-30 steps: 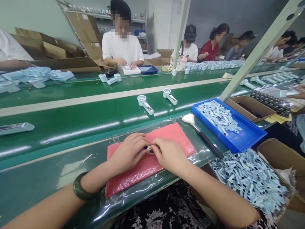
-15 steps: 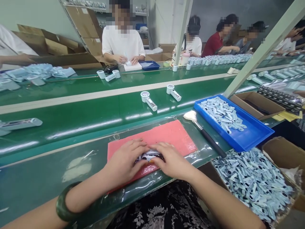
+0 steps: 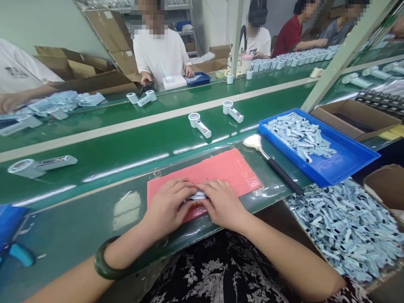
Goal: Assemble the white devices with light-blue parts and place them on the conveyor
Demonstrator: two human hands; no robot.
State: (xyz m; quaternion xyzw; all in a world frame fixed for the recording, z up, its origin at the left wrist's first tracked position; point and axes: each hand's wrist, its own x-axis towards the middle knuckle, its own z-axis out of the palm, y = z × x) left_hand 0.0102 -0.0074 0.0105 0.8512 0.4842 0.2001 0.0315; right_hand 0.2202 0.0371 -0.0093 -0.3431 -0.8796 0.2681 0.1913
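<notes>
My left hand (image 3: 167, 205) and my right hand (image 3: 221, 202) meet over the near edge of a red mat (image 3: 221, 170). Between their fingertips they pinch a small pale-blue and silver part (image 3: 197, 196), mostly hidden by the fingers. A green bangle (image 3: 105, 263) circles my left wrist. To the right of the mat lies a black-handled brush (image 3: 271, 162) with pale bristles.
A blue tray (image 3: 347, 162) holds several light-blue parts; more fill a bag (image 3: 347, 227) at the right. Two white handheld devices (image 3: 199, 124) (image 3: 232, 112) ride the green belt (image 3: 126, 143), another (image 3: 41, 164) at left. Workers sit across; cardboard boxes (image 3: 356, 115) stand right.
My hands stayed together on the small part and shifted slightly toward the mat's near edge. The devices on the belt drifted right in view as the camera tilted.
</notes>
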